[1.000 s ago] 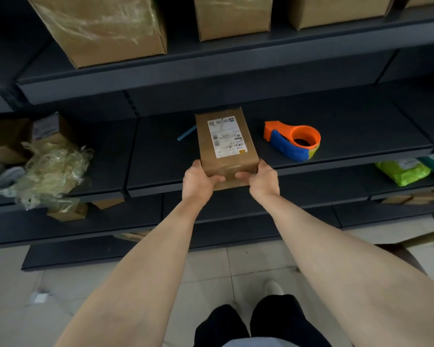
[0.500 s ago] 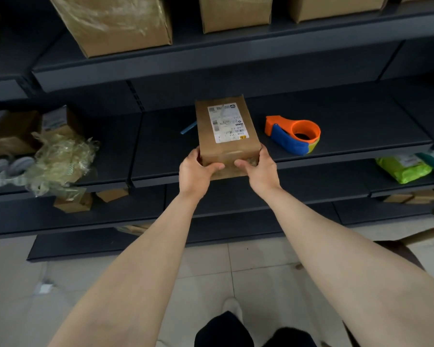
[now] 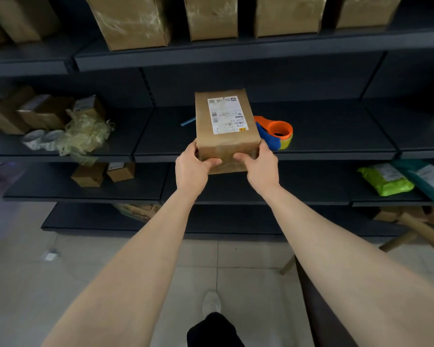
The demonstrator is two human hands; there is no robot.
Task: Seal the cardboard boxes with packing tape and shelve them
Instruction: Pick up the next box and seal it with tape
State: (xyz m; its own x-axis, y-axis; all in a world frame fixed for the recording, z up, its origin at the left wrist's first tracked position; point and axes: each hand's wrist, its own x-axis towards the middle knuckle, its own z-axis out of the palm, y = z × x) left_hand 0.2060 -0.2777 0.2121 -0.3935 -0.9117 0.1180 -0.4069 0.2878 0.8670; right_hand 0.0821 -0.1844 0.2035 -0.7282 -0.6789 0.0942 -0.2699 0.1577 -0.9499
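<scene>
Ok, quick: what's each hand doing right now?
Left hand: grips the near left corner of the brown cardboard box with the white label.
Right hand: grips the same box's near right corner.

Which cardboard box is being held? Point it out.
The white-labelled box in the middle, gripped at its near end by left hand and right hand; the others sit untouched on shelves.

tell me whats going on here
A person grips a small labelled cardboard box by its near end with the left hand and right hand, at the front edge of the middle shelf. An orange and blue tape dispenser lies on that shelf just to its right. Larger boxes stand on the shelf above.
</scene>
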